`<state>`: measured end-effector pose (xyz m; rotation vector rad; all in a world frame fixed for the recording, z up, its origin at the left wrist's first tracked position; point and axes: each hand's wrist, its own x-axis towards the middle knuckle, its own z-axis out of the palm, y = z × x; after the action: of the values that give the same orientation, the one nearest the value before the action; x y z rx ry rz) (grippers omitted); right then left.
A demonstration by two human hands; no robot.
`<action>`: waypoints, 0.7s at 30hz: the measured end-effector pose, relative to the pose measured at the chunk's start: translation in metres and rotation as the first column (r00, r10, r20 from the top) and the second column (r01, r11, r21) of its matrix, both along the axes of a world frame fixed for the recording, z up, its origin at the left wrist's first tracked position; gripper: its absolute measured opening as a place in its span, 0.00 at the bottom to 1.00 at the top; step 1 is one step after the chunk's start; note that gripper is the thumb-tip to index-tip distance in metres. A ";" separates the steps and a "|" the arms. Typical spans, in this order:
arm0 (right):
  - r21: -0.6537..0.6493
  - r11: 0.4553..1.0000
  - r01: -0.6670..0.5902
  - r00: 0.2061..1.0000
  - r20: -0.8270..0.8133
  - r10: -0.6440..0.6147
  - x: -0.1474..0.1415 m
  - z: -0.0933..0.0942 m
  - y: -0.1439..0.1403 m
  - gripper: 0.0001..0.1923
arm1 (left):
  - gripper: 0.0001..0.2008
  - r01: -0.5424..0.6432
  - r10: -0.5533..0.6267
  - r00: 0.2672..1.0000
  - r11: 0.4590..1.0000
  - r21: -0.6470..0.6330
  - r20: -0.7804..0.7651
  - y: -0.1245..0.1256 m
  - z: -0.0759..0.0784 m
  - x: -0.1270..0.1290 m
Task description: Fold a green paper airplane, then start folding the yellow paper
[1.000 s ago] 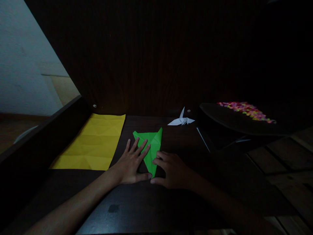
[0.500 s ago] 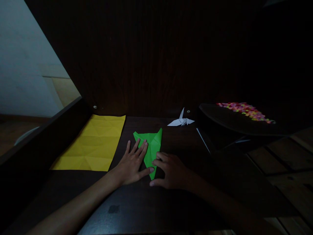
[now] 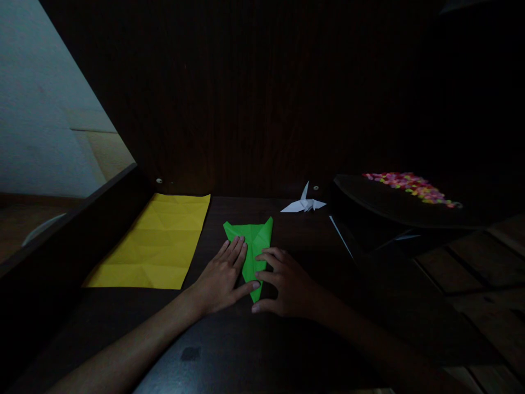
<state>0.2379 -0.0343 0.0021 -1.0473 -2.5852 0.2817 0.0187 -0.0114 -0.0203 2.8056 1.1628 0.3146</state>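
I see a creased yellow paper sheet lying flat, left of the fingers. A small white folded paper crane sits beyond them, with multicoloured beads far right.

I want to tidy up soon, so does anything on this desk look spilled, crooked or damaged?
Nothing stands out. The left hand and right hand press flat on the folded green paper; the creased yellow sheet lies flat; the white paper crane stands upright.

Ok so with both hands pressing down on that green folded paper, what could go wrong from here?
1. The left hand and right hand pin only the narrow near end of the green paper; its wide far end lies free and might swing, skewing the crease.
2. The scene is very dim, so edges on the dark table may be misjudged.
3. A wide right-hand sweep could knock the white paper crane.
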 end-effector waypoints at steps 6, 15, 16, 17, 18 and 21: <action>0.024 0.999 -0.025 0.999 -0.026 0.026 0.001 -0.004 0.001 0.27 | 0.43 -0.006 0.006 1.000 1.000 0.007 -0.023 -0.001 -0.001 0.001; 0.037 0.999 -0.038 0.998 -0.046 0.040 0.002 -0.006 0.004 0.26 | 0.44 -0.021 0.020 0.999 0.999 -0.027 -0.026 0.000 0.002 0.002; 0.036 0.999 -0.038 0.998 -0.048 0.040 0.002 -0.006 0.004 0.26 | 0.44 -0.019 0.018 0.999 0.999 -0.036 -0.027 0.000 0.003 0.002; 0.032 0.999 -0.038 0.998 -0.050 0.040 0.002 -0.006 0.004 0.26 | 0.43 -0.013 0.012 1.000 0.999 -0.043 -0.026 -0.001 0.003 0.002; 0.030 0.999 -0.038 0.998 -0.052 0.039 0.003 -0.006 0.004 0.26 | 0.42 -0.003 0.002 1.000 0.999 -0.048 -0.024 -0.001 0.004 0.002; 0.016 0.999 -0.034 0.998 -0.054 0.035 0.003 -0.006 0.005 0.24 | 0.37 0.039 -0.040 0.999 0.998 -0.053 -0.007 -0.001 0.005 0.002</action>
<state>0.2407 -0.0294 -0.0040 -0.9770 -2.5547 0.2941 0.0211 -0.0122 -0.0153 2.7825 1.0992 0.2660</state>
